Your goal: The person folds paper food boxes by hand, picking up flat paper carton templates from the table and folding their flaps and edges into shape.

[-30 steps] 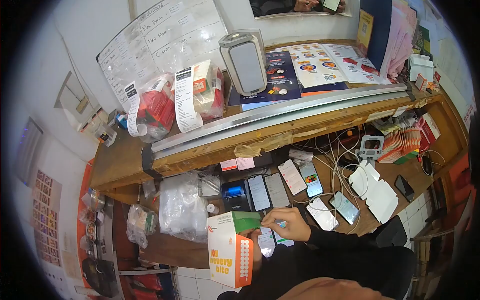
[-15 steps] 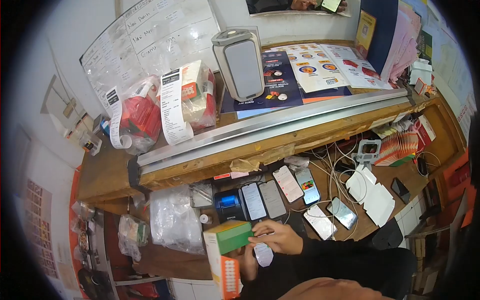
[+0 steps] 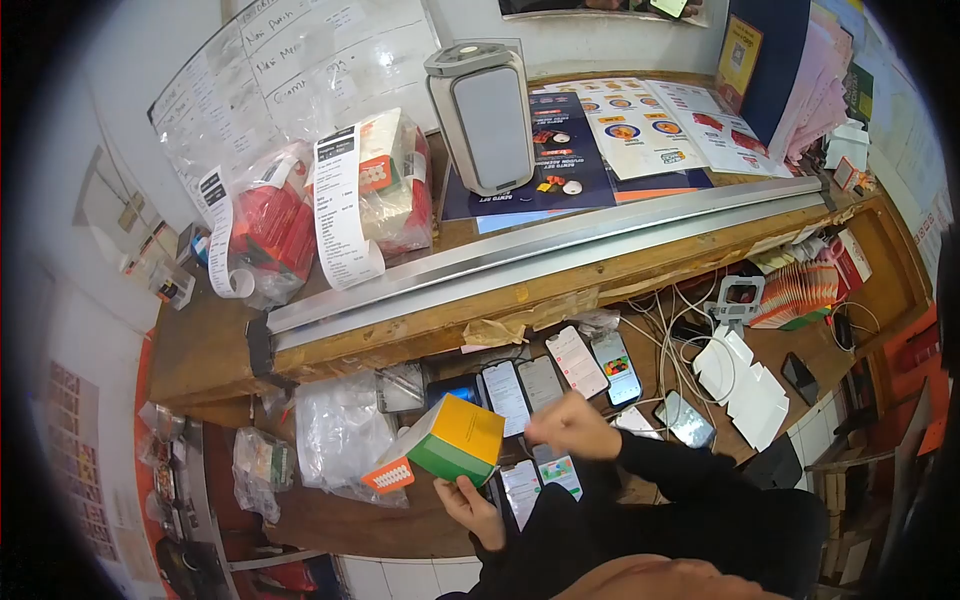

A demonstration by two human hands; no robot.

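A small carton (image 3: 457, 436) with yellow, green, white and orange sides is tilted above the lower desk. My left hand (image 3: 470, 508) holds it from below, thumb and fingers at its green lower edge. My right hand (image 3: 573, 427) is raised to the right of the carton, apart from it, with its fingers curled and blurred; nothing can be made out in them. Under and beside the hands lie lit phones, one (image 3: 521, 492) just right of my left hand and another (image 3: 506, 398) above the carton's right end.
Two bagged orders with receipts (image 3: 345, 205), a grey speaker-like device (image 3: 482, 125) and menus (image 3: 630, 135) stand on the upper shelf (image 3: 560, 265). Below are plastic bags (image 3: 345, 430), tangled white cables (image 3: 690, 330), an unfolded white carton (image 3: 745, 390) and a dark phone (image 3: 800, 378).
The carton has turned from upright to tilted, its yellow side now facing up. My right hand has let go of it and moved up and right.
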